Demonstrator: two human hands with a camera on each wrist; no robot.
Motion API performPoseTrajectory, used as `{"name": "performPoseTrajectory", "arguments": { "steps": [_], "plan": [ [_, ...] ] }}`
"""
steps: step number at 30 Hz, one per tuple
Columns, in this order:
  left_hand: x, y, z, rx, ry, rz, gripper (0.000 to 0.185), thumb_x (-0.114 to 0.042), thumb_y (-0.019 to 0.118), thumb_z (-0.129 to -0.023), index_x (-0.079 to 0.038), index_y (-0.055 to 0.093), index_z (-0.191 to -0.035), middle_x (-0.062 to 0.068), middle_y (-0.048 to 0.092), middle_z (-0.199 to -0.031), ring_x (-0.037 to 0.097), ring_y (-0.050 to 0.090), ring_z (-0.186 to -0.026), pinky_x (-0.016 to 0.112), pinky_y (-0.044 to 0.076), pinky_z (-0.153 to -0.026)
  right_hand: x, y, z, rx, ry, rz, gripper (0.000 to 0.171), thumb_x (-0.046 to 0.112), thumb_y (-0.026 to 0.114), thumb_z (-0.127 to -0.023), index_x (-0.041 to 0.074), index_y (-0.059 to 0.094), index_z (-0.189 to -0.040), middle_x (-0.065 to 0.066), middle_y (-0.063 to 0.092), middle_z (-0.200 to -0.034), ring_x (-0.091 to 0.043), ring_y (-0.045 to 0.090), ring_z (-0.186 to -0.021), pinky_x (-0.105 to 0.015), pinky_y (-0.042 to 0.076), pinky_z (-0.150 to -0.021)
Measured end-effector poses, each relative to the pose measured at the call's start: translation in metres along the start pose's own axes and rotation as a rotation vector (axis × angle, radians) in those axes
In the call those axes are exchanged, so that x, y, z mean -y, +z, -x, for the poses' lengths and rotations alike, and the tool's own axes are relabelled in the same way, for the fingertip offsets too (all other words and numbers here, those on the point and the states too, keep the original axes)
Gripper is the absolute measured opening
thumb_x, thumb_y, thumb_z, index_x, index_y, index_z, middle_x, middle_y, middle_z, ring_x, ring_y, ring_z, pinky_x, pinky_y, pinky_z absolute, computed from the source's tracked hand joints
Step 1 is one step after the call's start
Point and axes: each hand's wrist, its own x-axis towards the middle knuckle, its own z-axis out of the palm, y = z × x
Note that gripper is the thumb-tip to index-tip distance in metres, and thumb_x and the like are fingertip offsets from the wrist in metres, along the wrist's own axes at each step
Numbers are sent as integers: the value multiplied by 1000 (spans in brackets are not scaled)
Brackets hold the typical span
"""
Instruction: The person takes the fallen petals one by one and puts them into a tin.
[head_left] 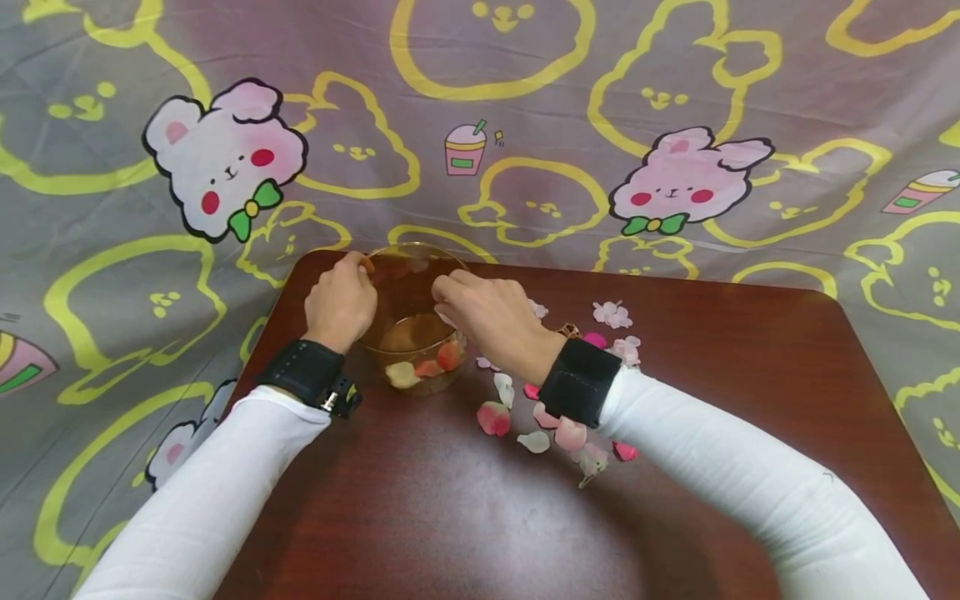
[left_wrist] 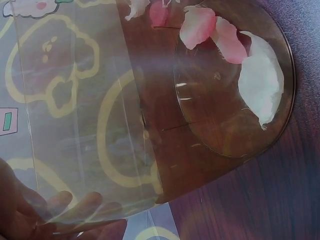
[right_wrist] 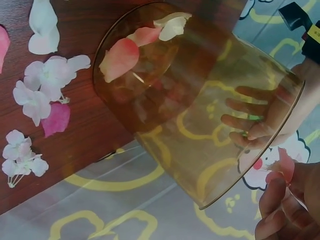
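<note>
Hands at glass bowl [head_left: 408,321]: left [head_left: 341,302] grips rim; right [head_left: 491,321] pinches petal [right_wrist: 286,167].

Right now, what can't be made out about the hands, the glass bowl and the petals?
- Head view: the right hand covers its own fingertips and part of the glass bowl; what it pinches shows only at the right wrist.
- Left wrist view: the left hand is cut off by the frame corner and blurred through glass.
- Head view: some loose petals lie hidden under the right forearm, so no count.

My head camera is looking down from above; both wrist cameras are sitting close, sharing the glass bowl [head_left: 408,321] from opposite sides.
</note>
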Motion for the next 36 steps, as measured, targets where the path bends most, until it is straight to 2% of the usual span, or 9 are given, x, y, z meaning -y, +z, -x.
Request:
{"name": "performPoseTrajectory", "arguments": {
  "steps": [5, 10, 13, 26, 36],
  "plan": [
    [0, -1, 0, 5, -4, 1, 39, -21, 29, -108, -8, 58, -129, 26, 67, -126, 51, 64, -112, 63, 49, -89, 4, -1, -5, 24, 18, -5, 11, 25, 63, -101, 17, 67, -107, 3, 66, -95, -15, 64, -70, -31, 50, -60],
    [-1, -1, 1, 8, -5, 2, 39, -21, 28, -108, -8, 59, -128, 25, 67, -127, 51, 64, -112, 63, 49, -88, 6, 0, -7, 68, 36, 82, 35, 36, 62, -101, 16, 64, -129, 0, 70, -119, -16, 69, -77, -32, 52, -60],
    [-2, -1, 1, 10, -6, 1, 39, -21, 28, -108, -8, 59, -129, 25, 67, -126, 50, 64, -111, 63, 50, -87, 6, 1, -7, 86, 31, 125, 42, 41, 61, -101, 16, 62, -134, -2, 68, -126, -17, 70, -77, -32, 51, -57],
    [-1, -1, 1, 16, -12, -5, 39, -22, 28, -108, -9, 59, -129, 25, 67, -126, 51, 64, -110, 62, 50, -87, 5, 3, 1, 99, 1, 158, 40, 42, 61, -100, 16, 64, -130, -1, 69, -120, -16, 67, -69, -31, 50, -55],
    [-2, -2, 1, 7, -10, -4, 38, -21, 29, -108, -8, 60, -128, 25, 68, -125, 51, 64, -110, 63, 50, -87, -8, 0, 14, 85, -10, 167, 36, 40, 63, -99, 14, 65, -125, -1, 71, -113, -14, 66, -64, -30, 48, -51]
  ]
}}
